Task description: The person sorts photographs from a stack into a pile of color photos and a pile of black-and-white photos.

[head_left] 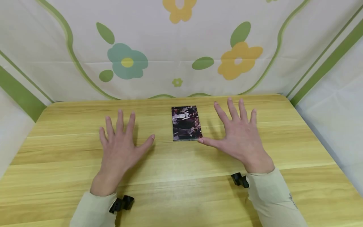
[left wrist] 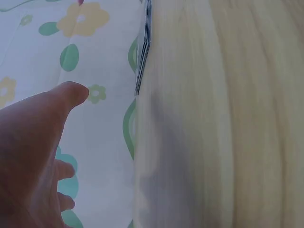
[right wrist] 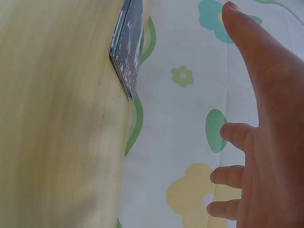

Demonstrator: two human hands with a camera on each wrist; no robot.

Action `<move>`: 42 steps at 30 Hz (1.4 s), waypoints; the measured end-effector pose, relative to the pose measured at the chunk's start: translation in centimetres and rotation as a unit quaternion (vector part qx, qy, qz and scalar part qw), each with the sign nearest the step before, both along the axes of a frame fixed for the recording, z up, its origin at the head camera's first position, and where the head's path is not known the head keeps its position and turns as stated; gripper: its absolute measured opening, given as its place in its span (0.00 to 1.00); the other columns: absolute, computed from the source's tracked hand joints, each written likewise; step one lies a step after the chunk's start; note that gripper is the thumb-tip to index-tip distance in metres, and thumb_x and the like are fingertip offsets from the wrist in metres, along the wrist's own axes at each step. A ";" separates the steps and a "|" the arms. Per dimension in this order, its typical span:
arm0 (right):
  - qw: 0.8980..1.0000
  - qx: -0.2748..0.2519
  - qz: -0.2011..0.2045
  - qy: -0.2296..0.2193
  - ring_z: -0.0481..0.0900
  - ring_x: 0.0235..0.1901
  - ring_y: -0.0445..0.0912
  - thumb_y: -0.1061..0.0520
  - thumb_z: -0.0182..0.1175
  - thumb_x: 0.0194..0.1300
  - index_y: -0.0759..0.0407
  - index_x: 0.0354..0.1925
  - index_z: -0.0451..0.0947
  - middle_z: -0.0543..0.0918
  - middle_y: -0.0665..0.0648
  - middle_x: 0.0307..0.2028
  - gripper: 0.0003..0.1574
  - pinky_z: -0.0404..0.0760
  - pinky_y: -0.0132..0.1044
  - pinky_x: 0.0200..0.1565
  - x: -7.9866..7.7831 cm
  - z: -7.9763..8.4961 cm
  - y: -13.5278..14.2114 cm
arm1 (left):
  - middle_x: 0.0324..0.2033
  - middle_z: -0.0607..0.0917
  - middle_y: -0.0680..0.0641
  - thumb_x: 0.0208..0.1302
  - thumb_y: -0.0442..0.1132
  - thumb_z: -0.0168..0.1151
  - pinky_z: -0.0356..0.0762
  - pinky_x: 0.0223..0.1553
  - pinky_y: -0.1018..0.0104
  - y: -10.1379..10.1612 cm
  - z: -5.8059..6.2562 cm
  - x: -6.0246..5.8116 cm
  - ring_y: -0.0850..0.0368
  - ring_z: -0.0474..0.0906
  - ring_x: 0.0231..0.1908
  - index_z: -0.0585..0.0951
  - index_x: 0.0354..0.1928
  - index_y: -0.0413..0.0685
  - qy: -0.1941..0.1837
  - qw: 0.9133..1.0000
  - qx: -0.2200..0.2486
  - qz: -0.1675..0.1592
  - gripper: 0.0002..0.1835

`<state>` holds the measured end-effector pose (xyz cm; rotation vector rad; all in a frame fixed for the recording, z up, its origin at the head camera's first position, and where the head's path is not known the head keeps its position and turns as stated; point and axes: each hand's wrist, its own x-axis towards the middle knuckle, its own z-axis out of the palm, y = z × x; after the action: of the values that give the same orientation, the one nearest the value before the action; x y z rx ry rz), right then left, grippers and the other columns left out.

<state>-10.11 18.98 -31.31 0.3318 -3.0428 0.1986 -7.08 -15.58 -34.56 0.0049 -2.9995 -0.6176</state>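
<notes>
A small stack of photo prints lies flat on the wooden table, its top picture dark with pale figures and pinkish spots. Thin layered edges of the stack show in the right wrist view. To its left, my left hand is held palm down over the table, fingers spread, thumb pointing toward the prints. My right hand is spread on the other side, and its thumb tip overlaps the stack's near right corner in the head view. Both hands hold nothing.
Behind the table hangs a white cloth with flowers and green lines, and more cloth borders both sides. A black wrist device sits at the left sleeve, another black device at the right one.
</notes>
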 end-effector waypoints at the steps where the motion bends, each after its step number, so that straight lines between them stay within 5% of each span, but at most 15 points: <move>1: 1.000 -0.004 0.000 -0.001 0.35 0.87 0.67 0.04 0.57 0.51 0.35 0.88 0.46 0.44 0.62 0.88 0.78 0.37 0.80 0.78 0.0 0.0 0.0 | 0.87 0.37 0.34 0.69 0.75 0.58 0.31 0.76 0.17 0.1 0.0 0.0 0.19 0.30 0.83 0.49 0.88 0.50 0.004 1.000 0.008 0.000 0.58; 6: 0.999 -0.040 -0.004 -0.013 0.39 0.87 0.65 0.08 0.59 0.54 0.36 0.88 0.46 0.45 0.61 0.88 0.76 0.43 0.75 0.80 0.0 -0.7 0.2 | 0.87 0.42 0.33 0.72 0.67 0.63 0.43 0.77 0.18 0.7 0.1 0.1 0.24 0.41 0.84 0.47 0.88 0.46 0.011 0.994 0.111 0.005 0.57; 11: 0.995 -0.090 -0.013 -0.036 0.42 0.87 0.64 0.11 0.60 0.59 0.36 0.88 0.44 0.44 0.59 0.88 0.73 0.50 0.73 0.80 0.0 -1.6 0.7 | 0.86 0.49 0.36 0.76 0.66 0.60 0.53 0.78 0.25 0.9 0.3 0.1 0.31 0.49 0.84 0.45 0.88 0.46 -0.031 0.968 0.249 0.019 0.55; 16: 0.980 -0.194 -0.019 -0.051 0.51 0.85 0.64 0.18 0.64 0.64 0.37 0.88 0.44 0.48 0.57 0.88 0.69 0.63 0.75 0.74 -0.3 -2.5 1.1 | 0.83 0.58 0.37 0.76 0.65 0.61 0.62 0.80 0.37 0.8 0.0 0.0 0.34 0.59 0.81 0.55 0.85 0.43 -0.051 0.945 0.319 0.045 0.50; 18: 0.964 -0.258 -0.021 -0.061 0.58 0.83 0.65 0.23 0.68 0.65 0.40 0.88 0.47 0.53 0.58 0.86 0.67 0.68 0.71 0.74 -0.5 -2.9 1.2 | 0.82 0.61 0.38 0.76 0.62 0.63 0.63 0.81 0.43 0.8 -0.4 0.0 0.37 0.61 0.80 0.59 0.84 0.43 -0.060 0.933 0.350 0.059 0.47; 21: 0.931 -0.353 -0.034 -0.084 0.67 0.78 0.63 0.29 0.72 0.66 0.46 0.86 0.53 0.61 0.58 0.83 0.64 0.75 0.61 0.73 -0.7 -3.7 1.3 | 0.77 0.69 0.41 0.76 0.58 0.64 0.68 0.79 0.55 0.7 -1.1 -0.1 0.46 0.67 0.77 0.67 0.80 0.44 -0.072 0.903 0.413 0.090 0.40; 25: 0.881 -0.453 -0.066 -0.118 0.76 0.73 0.56 0.35 0.73 0.68 0.50 0.83 0.61 0.69 0.57 0.78 0.56 0.83 0.41 0.67 -0.8 -5.0 1.7 | 0.67 0.79 0.46 0.78 0.53 0.65 0.78 0.64 0.76 0.7 -2.1 -0.1 0.58 0.78 0.65 0.77 0.71 0.46 -0.061 0.870 0.469 0.139 0.28; 27: 0.858 -0.492 -0.083 -0.125 0.78 0.70 0.51 0.39 0.73 0.70 0.52 0.81 0.65 0.74 0.57 0.75 0.51 0.83 0.31 0.63 -0.9 -5.8 1.9 | 0.63 0.81 0.48 0.78 0.51 0.65 0.78 0.56 0.82 0.8 -2.5 -0.1 0.64 0.81 0.59 0.81 0.67 0.46 -0.049 0.865 0.477 0.148 0.24; 30: 0.828 -0.537 -0.099 -0.125 0.79 0.66 0.45 0.44 0.71 0.73 0.56 0.77 0.69 0.78 0.58 0.70 0.43 0.80 0.22 0.60 -0.9 -6.7 2.2 | 0.61 0.82 0.48 0.78 0.48 0.65 0.78 0.54 0.85 0.7 -3.0 0.3 0.68 0.81 0.55 0.83 0.64 0.44 -0.029 0.871 0.469 0.141 0.21; 32: 0.819 -0.551 -0.102 -0.125 0.80 0.63 0.43 0.46 0.71 0.74 0.57 0.75 0.72 0.80 0.59 0.67 0.39 0.81 0.21 0.59 -0.9 -7.1 2.2 | 0.62 0.82 0.48 0.79 0.46 0.65 0.77 0.54 0.86 0.7 -3.2 0.4 0.69 0.81 0.55 0.83 0.63 0.43 -0.017 0.878 0.461 0.132 0.19; 35: 0.830 -0.534 -0.097 -0.125 0.82 0.57 0.42 0.46 0.72 0.72 0.57 0.71 0.76 0.81 0.60 0.63 0.36 0.83 0.23 0.56 -1.0 -7.3 2.0 | 0.62 0.82 0.47 0.78 0.41 0.64 0.76 0.56 0.87 0.7 -3.5 0.3 0.66 0.80 0.56 0.85 0.60 0.40 0.005 0.890 0.440 0.118 0.16; 39: 0.869 -0.474 -0.091 -0.111 0.82 0.51 0.44 0.45 0.73 0.71 0.56 0.65 0.81 0.85 0.58 0.56 0.30 0.83 0.24 0.50 -1.2 -7.2 1.6 | 0.63 0.82 0.45 0.78 0.37 0.65 0.75 0.56 0.87 0.8 -3.9 0.0 0.58 0.81 0.59 0.86 0.57 0.36 0.026 0.905 0.414 0.099 0.13; 42: 0.887 -0.442 -0.089 -0.099 0.82 0.49 0.45 0.46 0.71 0.73 0.56 0.62 0.83 0.86 0.57 0.54 0.26 0.81 0.23 0.48 -1.4 -7.3 1.3 | 0.64 0.82 0.44 0.77 0.36 0.64 0.74 0.56 0.88 0.7 -4.2 -0.1 0.52 0.82 0.61 0.86 0.56 0.36 0.029 0.910 0.404 0.091 0.13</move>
<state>-11.47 20.28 -38.61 -0.0477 -2.7352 1.5914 -7.21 -14.85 -38.71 0.3005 -2.4126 -1.7184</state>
